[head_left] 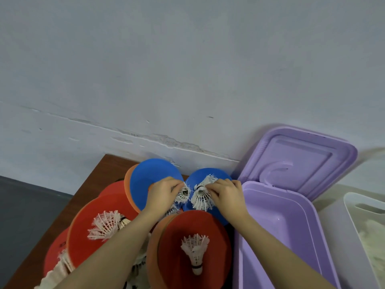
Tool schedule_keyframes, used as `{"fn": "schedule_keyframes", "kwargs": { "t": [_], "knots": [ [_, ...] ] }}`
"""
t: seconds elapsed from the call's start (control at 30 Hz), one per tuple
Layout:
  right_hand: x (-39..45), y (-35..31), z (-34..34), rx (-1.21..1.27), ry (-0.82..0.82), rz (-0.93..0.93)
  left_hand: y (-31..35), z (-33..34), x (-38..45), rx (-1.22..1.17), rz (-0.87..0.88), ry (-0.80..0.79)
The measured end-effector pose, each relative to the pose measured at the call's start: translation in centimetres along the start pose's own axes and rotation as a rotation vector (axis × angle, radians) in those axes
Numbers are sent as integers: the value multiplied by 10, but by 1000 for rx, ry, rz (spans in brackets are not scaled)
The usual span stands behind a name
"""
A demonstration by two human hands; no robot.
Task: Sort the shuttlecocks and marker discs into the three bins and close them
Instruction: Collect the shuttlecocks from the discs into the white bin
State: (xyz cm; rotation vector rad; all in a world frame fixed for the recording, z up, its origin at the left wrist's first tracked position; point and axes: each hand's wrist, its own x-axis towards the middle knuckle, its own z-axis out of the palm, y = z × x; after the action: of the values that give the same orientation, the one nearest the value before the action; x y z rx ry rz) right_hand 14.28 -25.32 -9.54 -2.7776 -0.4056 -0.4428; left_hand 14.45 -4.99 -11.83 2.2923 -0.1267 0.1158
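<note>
A heap of red, orange and blue marker discs covers the brown table [100, 174]. My left hand [161, 193] grips a white shuttlecock [184, 193] over a blue disc [152, 176]. My right hand [226, 193] grips another white shuttlecock [201, 198] over a second blue disc [210, 174]. More shuttlecocks lie on a red disc [83, 222] at the left and in an upturned red disc [216, 243] near me. The purple bin [277, 222] stands at my right, holding nothing, with its lid [302, 161] leaning back on the wall.
A white bin [354, 205] with white shuttlecocks inside stands at the far right, partly cut off. A grey wall rises right behind the table. The table's left edge drops to a dark floor [25, 215].
</note>
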Motion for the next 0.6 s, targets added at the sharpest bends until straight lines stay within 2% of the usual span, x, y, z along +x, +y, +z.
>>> {"fn": "schedule_keyframes", "kwargs": {
  "t": [0.13,0.33,0.6],
  "knots": [
    [-3,-4,-20,182,42,39,20,-22,-4,-117,36,109],
    [-17,-1,-65,302,125,16,70,-44,-17,-130,121,177],
    [-72,44,-148,386,229,78,170,-22,-41,-121,284,221]
  ]
}}
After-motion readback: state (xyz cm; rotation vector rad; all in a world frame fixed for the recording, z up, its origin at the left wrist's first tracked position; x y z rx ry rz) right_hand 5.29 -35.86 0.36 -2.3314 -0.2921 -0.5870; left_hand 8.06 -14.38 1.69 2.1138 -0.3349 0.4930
